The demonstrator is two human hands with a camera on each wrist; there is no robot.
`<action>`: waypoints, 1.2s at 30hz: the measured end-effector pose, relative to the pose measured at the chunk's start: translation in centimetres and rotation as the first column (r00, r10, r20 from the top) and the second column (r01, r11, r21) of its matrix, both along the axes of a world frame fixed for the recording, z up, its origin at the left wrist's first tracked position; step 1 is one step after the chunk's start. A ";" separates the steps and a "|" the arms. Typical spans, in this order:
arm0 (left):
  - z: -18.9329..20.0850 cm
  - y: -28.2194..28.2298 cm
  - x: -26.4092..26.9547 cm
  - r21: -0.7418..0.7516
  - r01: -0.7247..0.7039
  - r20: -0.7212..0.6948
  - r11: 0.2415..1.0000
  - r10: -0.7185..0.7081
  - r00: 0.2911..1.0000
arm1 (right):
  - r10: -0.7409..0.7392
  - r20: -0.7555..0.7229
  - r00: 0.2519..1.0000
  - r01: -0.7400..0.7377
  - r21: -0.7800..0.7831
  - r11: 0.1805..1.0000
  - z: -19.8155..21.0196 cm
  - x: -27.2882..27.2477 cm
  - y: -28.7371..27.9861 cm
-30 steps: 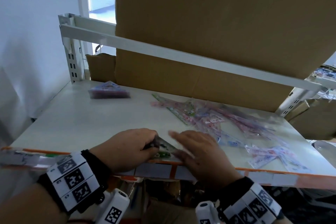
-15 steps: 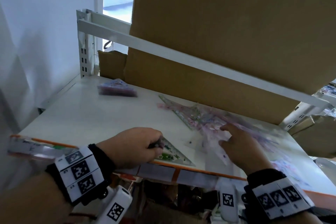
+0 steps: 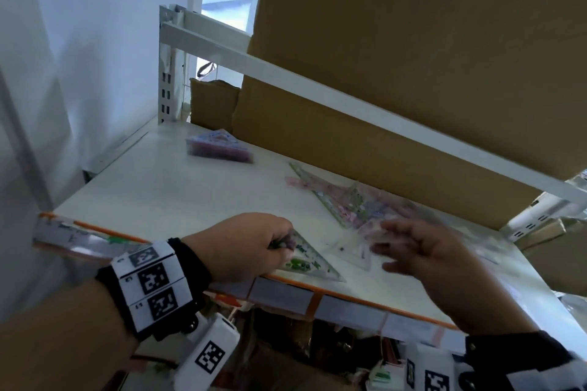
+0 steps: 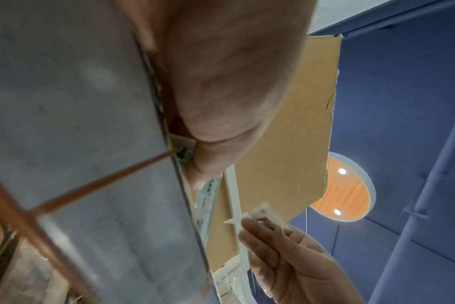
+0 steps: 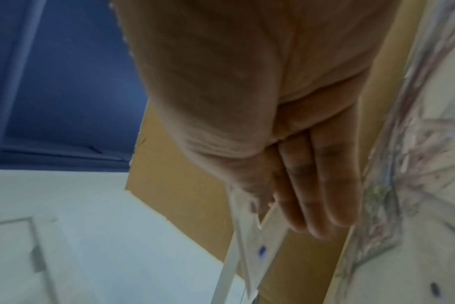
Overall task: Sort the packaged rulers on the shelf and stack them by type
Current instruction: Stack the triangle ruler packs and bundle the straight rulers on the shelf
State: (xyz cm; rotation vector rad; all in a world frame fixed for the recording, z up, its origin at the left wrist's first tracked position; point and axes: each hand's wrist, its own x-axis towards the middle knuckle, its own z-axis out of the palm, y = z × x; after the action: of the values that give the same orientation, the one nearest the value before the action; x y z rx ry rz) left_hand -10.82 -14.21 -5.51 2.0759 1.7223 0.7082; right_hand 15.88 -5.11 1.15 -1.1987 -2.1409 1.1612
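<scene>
Packaged triangular rulers lie in three places on the white shelf [image 3: 152, 197]. We see the left hand [image 3: 244, 247], its fingers curled, pinching the near corner of a green-printed set square [image 3: 313, 265] at the front edge; this piece lies flat, its long edge running along the orange-trimmed lip toward the right hand [image 3: 425, 259]. That hand carries a clear-wrapped triangular ruler [image 3: 359, 252] pinched between thumb and fingers, just right of the set square and slightly above the shelf; the right wrist view shows the wrapper's corner projecting past the fingertips [image 5: 322, 205]. We judge the coming move to turn on this relation: the carried piece lies immediately to the right of the held one, so a short leftward travel should lay it on top, with the left hand steadying the base. Behind the right hand a loose heap of unsorted rulers [image 3: 355, 203] spreads toward the cardboard box [image 3: 413, 73], overlapping at mixed angles. At the far left a finished stack of purple triangular packets [image 3: 219, 147] sits well apart from both hands. No container is in use.
</scene>
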 end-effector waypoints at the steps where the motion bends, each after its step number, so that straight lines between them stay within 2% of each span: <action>1: 0.0 0.0 0.0 0.004 -0.001 0.008 1.000 0.001 1.000 | 0.015 0.084 0.996 -0.023 0.091 0.996 0.1 -0.4 -0.6; 3: -0.1 0.1 -0.1 0.009 0.002 0.015 1.000 -0.003 1.000 | 0.042 0.334 0.942 -0.153 0.315 0.937 0.3 -0.8 -1.5; 4: -0.1 0.1 -0.1 0.005 0.003 0.016 1.000 -0.003 1.000 | 0.057 0.418 0.907 -0.224 0.363 0.905 0.3 -1.0 -1.9; 9: -0.2 0.1 -0.1 -0.024 0.004 0.000 1.000 -0.004 1.000 | 0.131 0.556 0.821 -0.343 0.297 0.891 -0.8 -3.2 -2.6; 12: -0.1 0.0 -0.1 -0.034 0.019 0.004 0.999 -0.019 1.000 | 0.078 0.614 0.786 -0.360 0.351 0.864 -2.1 -4.3 -2.5; 16: 0.2 -0.1 -0.1 -0.035 0.037 0.017 0.999 -0.037 0.999 | 0.014 0.571 0.821 -0.326 0.448 0.832 -3.5 -5.6 -2.8; 19: 0.4 -0.2 0.1 -0.049 0.042 -0.015 0.998 -0.043 0.999 | 0.035 0.509 0.860 -0.299 0.447 0.843 -4.1 -6.3 -3.1; 23: 0.5 -0.3 0.1 -0.035 0.043 -0.030 0.998 -0.044 0.999 | 0.250 0.337 0.908 -0.361 0.322 0.875 -4.5 -6.9 -3.9; 26: 0.5 -0.2 0.0 -0.052 0.082 -0.019 0.995 -0.083 0.996 | 0.364 0.251 0.897 -0.434 0.342 0.834 -4.3 -6.9 -4.7; 28: 0.5 -0.1 0.0 -0.057 0.069 -0.024 0.996 -0.071 0.997 | 0.263 0.174 0.949 -0.315 0.456 0.833 -4.1 -6.5 -4.2; 30: 0.4 -0.1 -0.1 -0.056 0.040 -0.029 0.998 -0.042 0.999 | 0.028 0.105 0.994 -0.080 0.534 0.842 -3.9 -5.8 -2.0; 31: 0.4 -0.1 -0.1 -0.059 0.036 -0.042 0.998 -0.038 0.998 | -0.100 0.161 0.982 -0.001 0.531 0.848 -3.7 -5.2 -0.7; 32: 0.3 -0.1 -0.1 -0.061 0.038 -0.054 0.997 -0.042 0.998 | -0.213 0.296 0.931 0.035 0.510 0.860 -3.6 -4.6 0.6; 33: 0.3 -0.2 -0.1 -0.060 0.044 -0.059 0.997 -0.047 0.997 | -0.285 0.452 0.845 0.039 0.480 0.876 -3.7 -3.9 1.7; 35: 0.3 -0.1 -0.1 -0.057 0.045 -0.058 0.997 -0.049 0.997 | -0.291 0.656 0.696 -0.008 0.413 0.911 -4.2 -2.8 3.0; 36: 0.3 -0.1 -0.2 -0.055 0.041 -0.058 0.998 -0.044 0.997 | -0.254 0.699 0.669 -0.048 0.382 0.923 -4.6 -2.6 3.2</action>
State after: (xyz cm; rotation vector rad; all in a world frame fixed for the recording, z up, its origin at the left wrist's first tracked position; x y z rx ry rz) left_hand -10.99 -14.31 -5.18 2.1101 1.7034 0.5867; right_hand 13.26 -1.92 -3.45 -1.7744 -2.6280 0.1369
